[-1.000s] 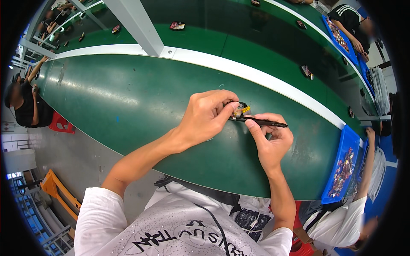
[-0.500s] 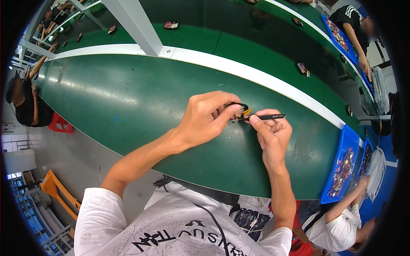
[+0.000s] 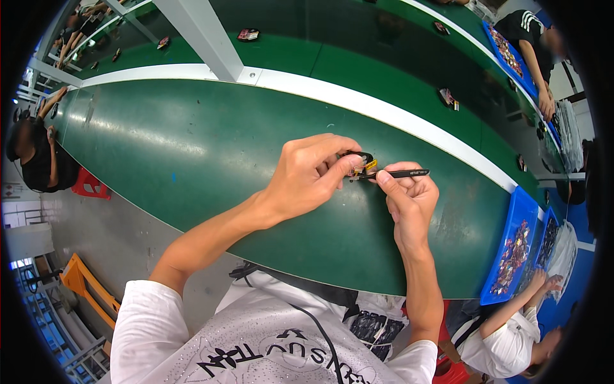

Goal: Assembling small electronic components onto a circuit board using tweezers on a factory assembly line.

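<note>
My left hand [image 3: 314,171] pinches a small black-framed electronic part [image 3: 368,158] between thumb and fingers, above the green table. A yellow-orange strip shows on the part's right side. Black tweezers [image 3: 409,173] are gripped in my right hand [image 3: 412,200], with the thumb and fingers closed round them. Their tips reach left to the lower side of the part, close to my left fingertips. My left fingers hide much of the part, so its exact kind cannot be made out.
Beyond the white rail [image 3: 332,96] a green conveyor belt [image 3: 288,54] carries several small dark parts. A blue tray [image 3: 487,291] of small colourful pieces stands at the table's right end. A grey post [image 3: 198,38] rises from the rail. Co-workers sit left and right.
The parts on the conveyor belt have shifted slightly left. My hands keep almost the same place, with the tweezers at the part. The right co-worker's hands have moved a little.
</note>
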`<control>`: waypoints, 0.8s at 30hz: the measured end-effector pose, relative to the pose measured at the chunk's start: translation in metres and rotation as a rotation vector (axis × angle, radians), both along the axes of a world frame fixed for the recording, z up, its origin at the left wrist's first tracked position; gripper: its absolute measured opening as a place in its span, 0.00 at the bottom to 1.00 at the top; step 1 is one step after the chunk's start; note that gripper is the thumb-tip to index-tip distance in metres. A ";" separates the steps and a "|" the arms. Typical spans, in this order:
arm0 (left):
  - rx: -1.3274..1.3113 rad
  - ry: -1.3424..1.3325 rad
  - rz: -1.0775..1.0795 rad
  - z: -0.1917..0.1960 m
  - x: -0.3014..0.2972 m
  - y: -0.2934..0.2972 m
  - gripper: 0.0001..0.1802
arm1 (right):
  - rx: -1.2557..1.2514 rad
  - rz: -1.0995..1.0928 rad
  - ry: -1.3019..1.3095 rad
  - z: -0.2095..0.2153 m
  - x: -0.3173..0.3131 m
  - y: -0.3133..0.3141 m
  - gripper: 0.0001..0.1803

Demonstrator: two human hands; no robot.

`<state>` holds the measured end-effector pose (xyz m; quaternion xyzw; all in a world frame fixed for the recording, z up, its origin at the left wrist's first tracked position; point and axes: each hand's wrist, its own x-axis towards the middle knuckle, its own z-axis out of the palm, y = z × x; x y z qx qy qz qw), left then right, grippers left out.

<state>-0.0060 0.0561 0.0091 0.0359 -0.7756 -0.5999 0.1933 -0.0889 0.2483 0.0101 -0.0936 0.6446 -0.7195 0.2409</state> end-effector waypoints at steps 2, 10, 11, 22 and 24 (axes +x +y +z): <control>-0.006 0.011 0.002 -0.001 0.000 0.000 0.08 | -0.003 0.004 -0.006 -0.001 0.000 0.000 0.09; 0.122 -0.084 -0.053 0.009 0.000 0.000 0.11 | -0.029 -0.005 0.006 -0.002 -0.001 0.002 0.08; 0.164 -0.100 -0.073 0.008 0.000 -0.001 0.12 | -0.037 -0.003 0.014 -0.001 -0.001 0.003 0.08; 0.468 -0.198 -0.198 0.005 -0.001 -0.004 0.14 | -0.075 -0.100 0.514 -0.013 0.008 0.004 0.09; 0.464 -0.189 -0.201 0.005 -0.001 -0.005 0.14 | -0.057 -0.110 0.597 -0.013 0.009 0.002 0.08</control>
